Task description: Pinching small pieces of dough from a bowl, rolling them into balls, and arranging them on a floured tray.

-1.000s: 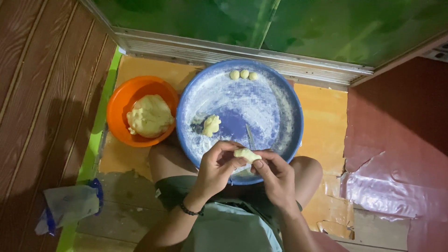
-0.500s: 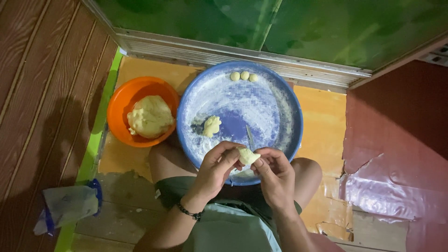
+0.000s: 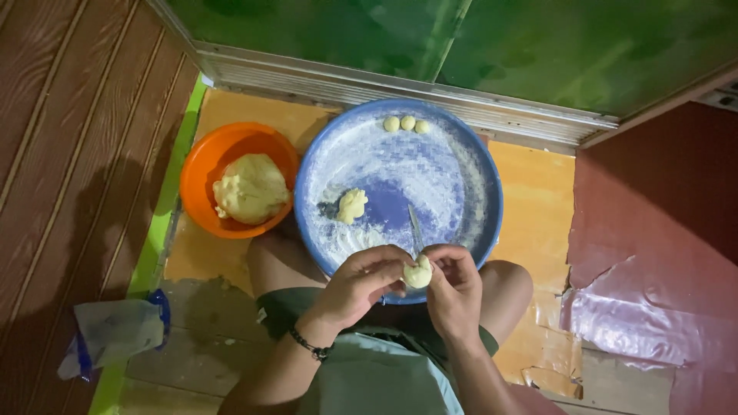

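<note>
Over the near rim of the blue tray, my left hand and right hand meet; both sets of fingers pinch the dough ball between them. It sits centred, neither hand nearer.

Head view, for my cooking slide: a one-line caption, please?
Both hands pinch a small pale dough piece over a floured round blue tray.
</note>
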